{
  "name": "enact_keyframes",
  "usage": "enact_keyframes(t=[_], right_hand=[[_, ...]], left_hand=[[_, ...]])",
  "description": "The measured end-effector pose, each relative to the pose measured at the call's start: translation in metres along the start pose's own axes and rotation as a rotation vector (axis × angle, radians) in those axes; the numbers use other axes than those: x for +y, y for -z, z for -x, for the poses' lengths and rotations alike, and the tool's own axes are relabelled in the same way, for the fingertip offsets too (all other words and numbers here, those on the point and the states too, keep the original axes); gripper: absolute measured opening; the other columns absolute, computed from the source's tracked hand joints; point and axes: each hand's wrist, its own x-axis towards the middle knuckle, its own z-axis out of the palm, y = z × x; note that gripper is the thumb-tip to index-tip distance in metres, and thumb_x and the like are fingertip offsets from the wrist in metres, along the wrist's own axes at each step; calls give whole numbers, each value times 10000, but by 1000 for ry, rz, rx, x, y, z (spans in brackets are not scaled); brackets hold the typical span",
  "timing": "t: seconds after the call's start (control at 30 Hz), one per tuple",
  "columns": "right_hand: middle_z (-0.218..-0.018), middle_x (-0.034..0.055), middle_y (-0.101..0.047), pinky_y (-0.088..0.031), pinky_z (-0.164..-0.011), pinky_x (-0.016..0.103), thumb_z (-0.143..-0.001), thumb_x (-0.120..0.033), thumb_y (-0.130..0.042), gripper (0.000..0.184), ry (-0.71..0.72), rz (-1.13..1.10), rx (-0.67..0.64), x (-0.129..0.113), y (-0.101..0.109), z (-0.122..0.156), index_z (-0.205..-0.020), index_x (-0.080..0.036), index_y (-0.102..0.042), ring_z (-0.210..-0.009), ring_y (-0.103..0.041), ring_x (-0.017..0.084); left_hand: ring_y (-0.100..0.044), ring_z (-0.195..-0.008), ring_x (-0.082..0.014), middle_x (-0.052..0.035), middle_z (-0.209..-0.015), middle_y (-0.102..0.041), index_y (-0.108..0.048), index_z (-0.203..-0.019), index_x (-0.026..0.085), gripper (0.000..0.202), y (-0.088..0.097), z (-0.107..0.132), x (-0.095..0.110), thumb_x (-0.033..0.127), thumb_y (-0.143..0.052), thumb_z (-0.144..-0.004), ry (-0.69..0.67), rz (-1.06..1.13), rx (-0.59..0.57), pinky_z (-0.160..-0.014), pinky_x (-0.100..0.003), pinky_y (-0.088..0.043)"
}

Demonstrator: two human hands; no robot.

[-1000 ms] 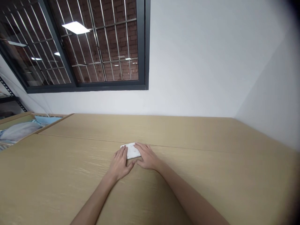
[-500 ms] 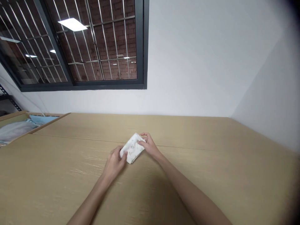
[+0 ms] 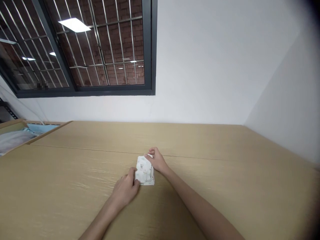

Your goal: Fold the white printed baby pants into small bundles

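A white cloth (image 3: 145,171) with a small faint print, folded into a thick, roughly rectangular pad, is between my two hands just above or on the wooden surface. My left hand (image 3: 126,186) grips its left edge, thumb near the lower corner and index finger higher up. At the upper right corner, my right hand (image 3: 157,161) pinches the cloth with the thumb on top; its other fingers curl beyond the far edge. Stacked layers show along the right and lower edges. The underside is hidden.
The wide tan wooden surface (image 3: 62,186) has a thin seam running across it. At the far left, an open wooden box (image 3: 47,135) holds pale and light blue fabric. A white wall (image 3: 200,66) and a dark-framed barred window (image 3: 112,90) stand behind.
The folded cloth has turned from a slant to nearly square and come slightly towards me. Both hands moved with it, keeping their hold at the left edge and upper right.
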Motion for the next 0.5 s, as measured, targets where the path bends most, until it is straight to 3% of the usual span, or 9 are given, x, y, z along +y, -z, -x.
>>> enact_keyframes(t=[0.1,0.23,0.3,0.4,0.5], right_hand=[[-1097,86,-666,-498,-935,386,-928,-408,-562,247,108,80,-22,-4,-1,1,-1078,-212,-544,-1062,-640,223],[-1338,129,-615,-424,-1084,437,-1023,-455,-424,389,221,159,-95,-31,11,11,-1290,-206,-559,-1271,-561,241],[-1503,120,-512,-335,-1176,437,-1046,-493,-379,491,301,216,-239,-53,19,21,-1433,-218,-505,-1401,-456,236],[-1637,70,-339,-192,-1256,408,-1060,-529,-322,590,363,304,-574,-82,22,38,-1555,-218,-394,-1520,-276,214],[-1673,66,-203,-106,-1276,402,-1069,-516,-281,629,351,413,-881,-94,12,51,-1593,-171,-316,-1555,-146,213]], left_hand=[[-695,-953,-318,-138,-1014,-737,-501,-1277,189,349,1,4,4,263,-355,-969,-11,-154,39,-795,-396,-449],[-647,-1030,-320,-147,-1049,-701,-577,-1182,157,362,-1,10,8,325,-301,-1018,-165,-250,207,-889,-450,-481],[-623,-1099,-306,-151,-1166,-673,-572,-1235,159,393,-8,14,11,361,-306,-1028,-286,-224,254,-953,-465,-487],[-525,-1311,-332,-178,-1412,-568,-473,-1418,151,485,-27,22,15,403,-383,-1013,-424,-232,279,-1064,-506,-461],[-487,-1367,-383,-214,-1463,-536,-433,-1480,120,593,-48,29,18,465,-421,-997,-440,-291,190,-1112,-588,-422]])
